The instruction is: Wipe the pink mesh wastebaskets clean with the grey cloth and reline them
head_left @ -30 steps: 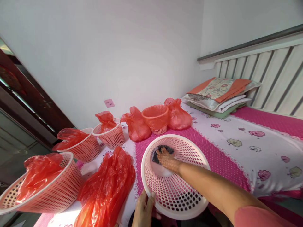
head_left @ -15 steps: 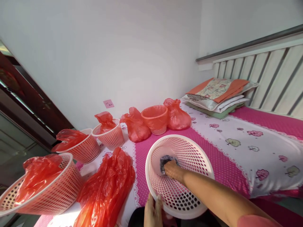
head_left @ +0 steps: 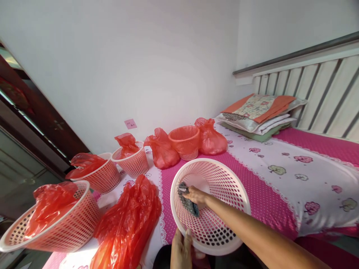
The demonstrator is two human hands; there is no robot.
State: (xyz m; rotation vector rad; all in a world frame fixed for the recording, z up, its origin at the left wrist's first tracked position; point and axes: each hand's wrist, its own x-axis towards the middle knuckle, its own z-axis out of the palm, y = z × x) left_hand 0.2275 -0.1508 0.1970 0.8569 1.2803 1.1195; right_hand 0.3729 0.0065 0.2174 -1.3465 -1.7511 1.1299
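Note:
A pale pink plastic basket point(head_left: 224, 175) with a holed wall leans toward me in the middle of the view. My right hand point(head_left: 195, 195) reaches inside it, closed on a dark grey cloth point(head_left: 187, 201) that lies against the basket's left inner wall. At the near left rim, my left hand point(head_left: 181, 248) holds the basket from outside, its fingers along the rim and partly hidden. Left of the basket lies a heap of red plastic bags point(head_left: 130, 224).
Pink baskets with red bags in them, such as the large one point(head_left: 64, 231), stand on the left. Tied red bags point(head_left: 165, 149) and a red-covered basket point(head_left: 183, 140) line the wall. Folded bedding point(head_left: 258, 112) lies at the back right on the patterned bed sheet point(head_left: 280, 186).
My right hand has moved left with the cloth, from the basket's bottom to its left wall. More of the cloth now shows. My left hand stays at the rim.

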